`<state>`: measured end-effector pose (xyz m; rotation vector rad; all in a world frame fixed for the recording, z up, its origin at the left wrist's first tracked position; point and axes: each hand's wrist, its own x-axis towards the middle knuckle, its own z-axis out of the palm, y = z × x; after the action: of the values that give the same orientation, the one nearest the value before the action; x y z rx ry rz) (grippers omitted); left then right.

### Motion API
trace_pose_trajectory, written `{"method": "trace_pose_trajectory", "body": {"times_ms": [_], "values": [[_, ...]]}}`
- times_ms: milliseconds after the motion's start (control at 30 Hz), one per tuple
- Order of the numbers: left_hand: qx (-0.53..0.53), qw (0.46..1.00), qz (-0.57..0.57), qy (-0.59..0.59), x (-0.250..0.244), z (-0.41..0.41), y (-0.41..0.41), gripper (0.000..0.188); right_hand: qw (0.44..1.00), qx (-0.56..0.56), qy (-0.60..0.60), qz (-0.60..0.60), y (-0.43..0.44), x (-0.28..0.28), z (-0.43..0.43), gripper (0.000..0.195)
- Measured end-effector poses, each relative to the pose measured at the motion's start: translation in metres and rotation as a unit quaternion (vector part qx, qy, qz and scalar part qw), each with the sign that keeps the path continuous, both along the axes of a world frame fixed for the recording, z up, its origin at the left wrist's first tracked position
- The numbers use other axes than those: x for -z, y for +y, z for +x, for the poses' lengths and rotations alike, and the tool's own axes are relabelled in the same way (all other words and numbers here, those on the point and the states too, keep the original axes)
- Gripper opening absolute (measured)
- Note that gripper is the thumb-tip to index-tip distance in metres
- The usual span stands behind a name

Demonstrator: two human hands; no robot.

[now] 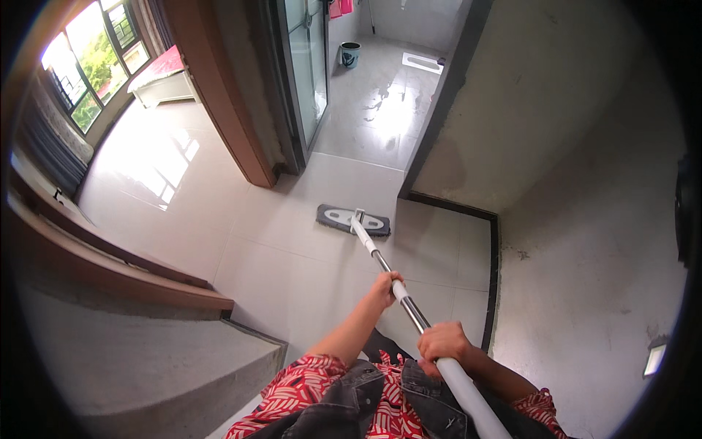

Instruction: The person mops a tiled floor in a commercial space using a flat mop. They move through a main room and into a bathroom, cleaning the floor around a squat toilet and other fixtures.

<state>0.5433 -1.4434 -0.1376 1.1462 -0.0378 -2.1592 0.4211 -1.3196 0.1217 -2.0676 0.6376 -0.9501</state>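
A flat mop runs diagonally away from me, its white and metal pole (414, 314) passing through both hands. My left hand (388, 286) grips the pole lower down, nearer the mop head. Higher up, my right hand (445, 344) is wrapped around it, just above the thick white grip section (471, 396). The grey mop head (354, 220), with a white plate on top, rests flat on the light floor tiles (285, 274). Its cloth underside is mostly hidden.
Ahead, a doorway with a glass door (307, 71) opens to a wet-floored bathroom holding a bucket (350, 55) and a squat toilet (423, 62). Left, a brown door frame (225, 110) leads to a room with a bed (164, 77). A bare wall (581, 263) stands right.
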Motion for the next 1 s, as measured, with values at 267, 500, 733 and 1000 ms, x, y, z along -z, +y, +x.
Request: {"method": "trace_pose_trajectory", "body": {"times_ms": [267,500,733,1000], "values": [[0.071,0.991,-0.06,-0.093,-0.141,-0.039,-0.12,0.039,0.999,0.017,-0.013,-0.031,-0.173,-0.036,-0.029,0.021],[0.045,0.994,-0.054,-0.081,-0.139,0.0,-0.206,0.051,0.998,-0.002,-0.059,-0.024,-0.265,-0.029,0.002,0.022],[0.119,0.982,-0.14,-0.032,-0.054,-0.002,-0.352,0.057,0.991,0.105,0.079,-0.006,-0.36,0.01,0.023,0.02],[0.272,0.946,-0.108,-0.139,-0.055,0.065,-0.452,0.065,0.964,0.265,-0.002,-0.031,-0.437,0.014,0.105,0.023]]}}
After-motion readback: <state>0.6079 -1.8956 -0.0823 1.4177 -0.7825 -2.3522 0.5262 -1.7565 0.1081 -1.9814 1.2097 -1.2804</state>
